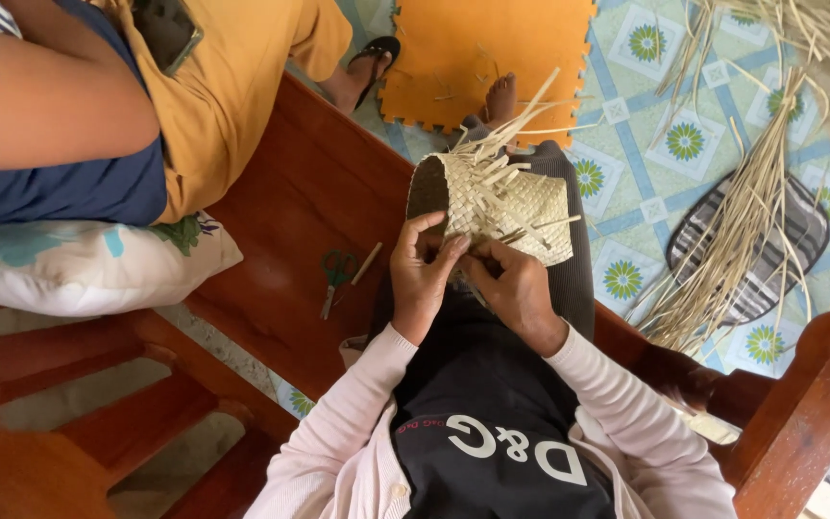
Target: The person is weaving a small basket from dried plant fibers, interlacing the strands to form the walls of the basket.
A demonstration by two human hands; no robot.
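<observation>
Head view, looking down at a lap. Left hand (422, 279) and right hand (511, 288) both close on the near rim of a half-woven palm-leaf basket (506, 197) that lies on the person's knees, open mouth to the left, loose strip ends (516, 125) fanning up and outward. Left fingers curl over the rim, pinching a strip; right fingers narrow on a strip beside them, fingertips nearly touching. Judged step: tucking or locking strips along the rim. The next move seems to call for a fine pinch and a short pull through tight weave, with the basket kept steady on the lap. Wooden bench (290, 211) to the left carries green-handled scissors (336, 274), near the left wrist yet apart. A second person in yellow shorts (232, 86) sits farther left, well apart. Right side: bundle of raw strips (742, 231) on the tiled floor (646, 173), armrest (809, 384) close to the right elbow, limiting swing there.
</observation>
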